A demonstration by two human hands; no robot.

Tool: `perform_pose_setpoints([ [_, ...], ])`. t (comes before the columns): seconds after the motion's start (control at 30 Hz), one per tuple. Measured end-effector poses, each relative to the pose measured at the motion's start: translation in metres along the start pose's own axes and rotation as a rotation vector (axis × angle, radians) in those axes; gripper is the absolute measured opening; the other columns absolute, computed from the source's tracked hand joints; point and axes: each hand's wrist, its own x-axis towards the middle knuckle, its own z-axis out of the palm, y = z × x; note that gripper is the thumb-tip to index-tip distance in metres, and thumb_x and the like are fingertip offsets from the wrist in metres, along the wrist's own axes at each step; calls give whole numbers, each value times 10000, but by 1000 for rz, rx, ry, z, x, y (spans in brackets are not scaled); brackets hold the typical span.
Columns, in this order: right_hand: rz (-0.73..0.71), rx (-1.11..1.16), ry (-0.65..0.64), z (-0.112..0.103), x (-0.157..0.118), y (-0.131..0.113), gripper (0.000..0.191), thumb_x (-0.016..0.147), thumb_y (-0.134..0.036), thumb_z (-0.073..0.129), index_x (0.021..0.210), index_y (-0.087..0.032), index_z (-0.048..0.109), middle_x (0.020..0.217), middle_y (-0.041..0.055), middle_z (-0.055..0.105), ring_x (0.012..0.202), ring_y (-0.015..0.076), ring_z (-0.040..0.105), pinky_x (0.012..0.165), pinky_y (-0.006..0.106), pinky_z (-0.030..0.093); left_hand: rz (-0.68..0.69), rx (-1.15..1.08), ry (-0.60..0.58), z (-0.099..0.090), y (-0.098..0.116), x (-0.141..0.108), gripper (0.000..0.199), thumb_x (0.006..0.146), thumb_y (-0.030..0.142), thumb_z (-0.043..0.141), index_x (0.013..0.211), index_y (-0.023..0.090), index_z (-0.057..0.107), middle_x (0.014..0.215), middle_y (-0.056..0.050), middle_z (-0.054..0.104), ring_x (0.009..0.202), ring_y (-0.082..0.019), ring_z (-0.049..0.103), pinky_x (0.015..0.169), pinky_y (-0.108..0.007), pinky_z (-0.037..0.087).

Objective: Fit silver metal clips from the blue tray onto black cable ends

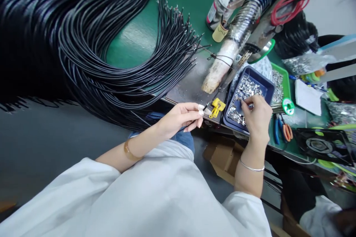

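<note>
My left hand (183,115) is closed around a thin black cable (205,107), its end pointing right from between thumb and fingers. White tape wraps one of that hand's fingertips. Just right of the cable end, a yellow clamp (217,107) stands at the table's edge. My right hand (257,116) reaches into a dark blue tray (267,81), thumb and fingertips drawn together over small silvery metal pieces (248,86). Whatever lies between those fingertips is too small and hidden to make out.
A large bundle of black cables (111,64) covers the left side of the green table (133,40). An extraction hose (222,59) slants down near the clamp. Beyond the tray are a green tray (286,81), a solder spool (288,106) and pliers (286,130). A cardboard box (222,155) sits below.
</note>
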Motion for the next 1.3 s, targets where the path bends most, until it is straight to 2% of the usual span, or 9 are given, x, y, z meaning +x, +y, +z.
perform_pose_setpoints([
  [0.1, 32, 33, 37, 2, -1, 5, 124, 834, -297, 549, 736, -228, 519, 770, 8, 584, 710, 156, 525, 721, 331, 441, 75, 99, 83, -2, -6, 5, 275, 722, 330, 851, 703, 134, 659, 553, -12, 658, 371, -25, 362, 375, -199, 178],
  [0.23, 96, 111, 193, 5, -3, 0, 86, 802, -242, 580, 726, -225, 543, 717, -12, 594, 676, 147, 552, 719, 332, 476, 135, 187, 144, -3, -6, 6, 198, 756, 299, 823, 815, 137, 726, 469, 26, 596, 378, -32, 319, 395, -206, 160],
  [0.33, 174, 425, 295, 1, -14, -26, 123, 815, -278, 661, 754, -216, 574, 743, -20, 639, 608, 128, 601, 616, 298, 516, 174, 241, 137, -1, -6, 8, 153, 773, 269, 801, 814, 134, 741, 480, 22, 596, 416, -58, 416, 414, -204, 241],
  [0.4, 177, 697, 292, -2, -26, -50, 210, 828, -316, 721, 765, -213, 549, 811, -15, 677, 570, 120, 644, 563, 289, 553, 201, 275, 138, 1, -6, 11, 124, 774, 242, 794, 803, 134, 741, 506, 19, 614, 439, -65, 462, 441, -203, 317],
  [0.5, 61, 769, 366, -3, -45, -86, 151, 859, -280, 735, 800, -212, 614, 844, -6, 699, 738, 152, 736, 660, 305, 625, 242, 321, 162, 5, -7, 15, 94, 761, 209, 788, 793, 135, 741, 547, 19, 634, 476, -72, 521, 498, -199, 422],
  [0.63, -53, 702, 312, 6, -58, -105, 19, 878, -225, 727, 871, -242, 730, 921, 13, 732, 880, 164, 729, 732, 330, 642, 306, 390, 201, 12, -8, 18, 58, 746, 173, 777, 762, 135, 737, 587, 16, 645, 531, -83, 573, 544, -185, 494],
  [0.8, -39, 899, 142, 15, -59, -100, 66, 885, -212, 713, 928, -247, 747, 978, 16, 741, 912, 153, 738, 754, 309, 650, 379, 493, 220, 16, -9, 20, 67, 732, 185, 797, 754, 139, 754, 728, -22, 725, 639, -104, 622, 642, -198, 544],
  [1.0, -25, 999, 89, 17, -61, -97, 68, 897, -190, 689, 903, -236, 739, 976, 14, 743, 900, 136, 739, 715, 271, 644, 348, 593, 147, 16, -4, 18, 168, 804, 246, 774, 699, 124, 725, 533, 33, 529, 491, -67, 413, 465, -188, 364],
  [1.3, -29, 1029, 57, 15, -62, -94, 79, 879, -180, 718, 906, -250, 744, 954, 12, 746, 879, 148, 747, 732, 303, 661, 381, 743, 44, 11, -2, 16, 280, 922, 271, 666, 691, 115, 690, 512, 33, 514, 462, -58, 400, 441, -177, 335],
])
